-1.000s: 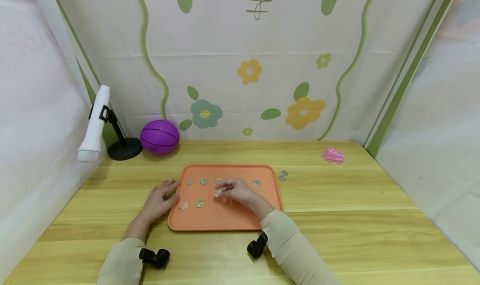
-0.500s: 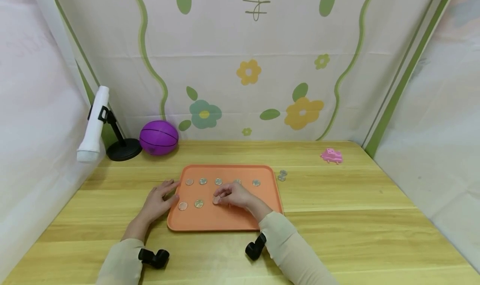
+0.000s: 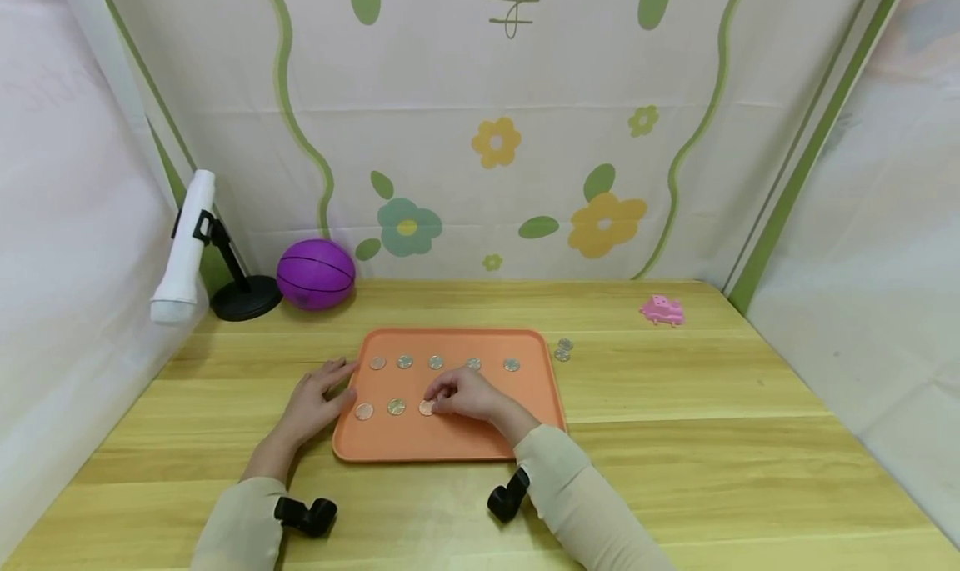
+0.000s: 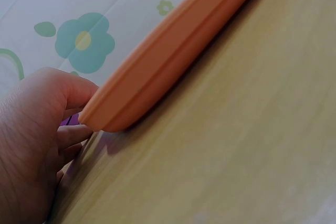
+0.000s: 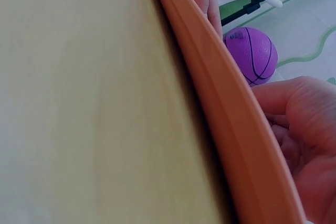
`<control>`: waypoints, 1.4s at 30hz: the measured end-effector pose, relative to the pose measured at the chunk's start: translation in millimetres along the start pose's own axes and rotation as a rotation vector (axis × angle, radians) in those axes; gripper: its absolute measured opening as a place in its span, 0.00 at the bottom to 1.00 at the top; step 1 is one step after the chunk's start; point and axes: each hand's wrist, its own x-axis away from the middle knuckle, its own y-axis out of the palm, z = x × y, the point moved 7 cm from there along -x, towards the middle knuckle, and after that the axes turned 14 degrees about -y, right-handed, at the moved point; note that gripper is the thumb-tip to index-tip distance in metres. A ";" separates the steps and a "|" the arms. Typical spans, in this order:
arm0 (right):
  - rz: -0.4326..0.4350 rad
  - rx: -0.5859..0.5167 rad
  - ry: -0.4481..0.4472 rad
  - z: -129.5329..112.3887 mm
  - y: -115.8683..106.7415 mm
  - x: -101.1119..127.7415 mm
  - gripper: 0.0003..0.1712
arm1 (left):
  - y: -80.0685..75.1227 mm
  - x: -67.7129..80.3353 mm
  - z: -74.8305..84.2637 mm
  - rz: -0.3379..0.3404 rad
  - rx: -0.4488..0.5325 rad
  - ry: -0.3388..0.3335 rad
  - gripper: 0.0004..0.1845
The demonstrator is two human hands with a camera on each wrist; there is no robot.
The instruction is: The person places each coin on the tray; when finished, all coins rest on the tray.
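An orange tray [image 3: 465, 438] lies on the table with two rows of coins. The back row holds several coins, among them a silvery coin [image 3: 511, 364] at its right end. In the front row are a copper-coloured coin [image 3: 363, 412], a brassy coin [image 3: 396, 406] and another copper-coloured coin [image 3: 426, 408]. My right hand [image 3: 467, 393] has its fingertips curled at the right edge of that last coin, which lies flat on the tray; the wrist view hides the coin behind the rim. My left hand [image 3: 312, 406] touches the tray's left rim with its fingers loosely extended.
Two silvery coins [image 3: 564, 350] lie on the table just right of the tray. A purple ball [image 3: 316, 274] and a white microphone [image 3: 185, 250] on a black stand [image 3: 246, 298] are at the back left. A pink toy [image 3: 662, 310] sits at the back right.
My right hand has brought the copper-coloured coin toward the front row and down onto the tray, right of the brassy coin. My left hand stays at the rim.
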 end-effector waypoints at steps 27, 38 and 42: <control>0.243 -0.092 -0.007 -8.1 -121.0 50.8 0.18 | 0.4 -0.6 0.0 0.006 0.004 0.010 0.24; 0.440 -0.017 0.051 26.1 -184.3 87.4 0.20 | 0.8 -0.9 -0.8 0.004 0.001 0.004 0.24; 0.448 -0.010 0.080 36.7 -190.7 94.2 0.19 | 0.9 -0.9 -0.8 0.004 -0.002 0.004 0.24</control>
